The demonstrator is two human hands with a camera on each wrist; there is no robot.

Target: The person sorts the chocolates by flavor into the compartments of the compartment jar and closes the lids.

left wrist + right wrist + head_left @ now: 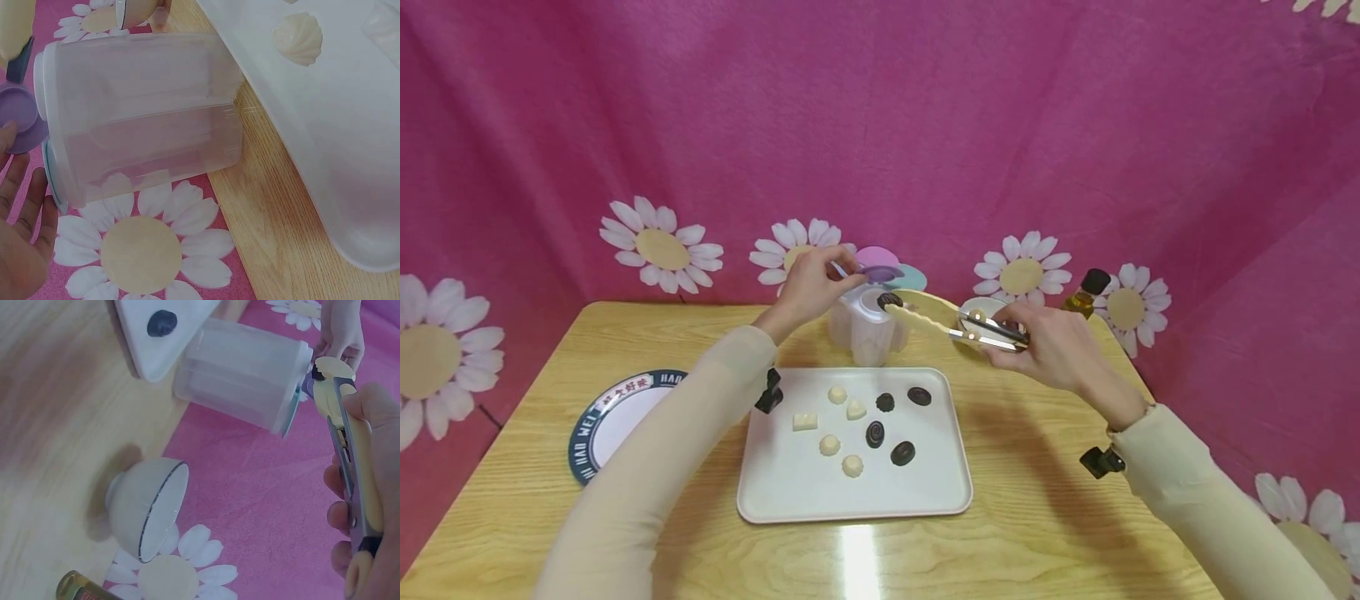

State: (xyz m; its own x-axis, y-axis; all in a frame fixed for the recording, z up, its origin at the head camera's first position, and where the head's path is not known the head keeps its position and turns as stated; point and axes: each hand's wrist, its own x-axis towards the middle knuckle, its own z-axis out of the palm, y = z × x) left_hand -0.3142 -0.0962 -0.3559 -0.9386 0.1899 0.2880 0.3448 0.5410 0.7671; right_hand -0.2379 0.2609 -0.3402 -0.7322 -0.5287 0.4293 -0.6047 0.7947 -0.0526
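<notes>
My left hand (816, 285) pinches a purple lid (883, 273) and holds it raised at a clear plastic container (872, 340). Pink (877, 255) and teal lids (912, 277) of the same container stand up behind. In my right hand (1051, 343) is a pair of tongs (925, 320) with pale, wavy-edged tips. Between those tips a dark chocolate (890, 301) is held just above the container's uncovered opening. In front, a white tray (850, 502) carries several dark chocolates (903, 452) and several white chocolates (852, 465).
A white plate with a dark blue lettered rim (580, 450) lies at the left, partly behind my left sleeve. Behind the tongs stands a white bowl (134, 500), with a black-capped oil bottle (1086, 293) to its right. A pink flowered cloth (880, 125) hangs behind the table.
</notes>
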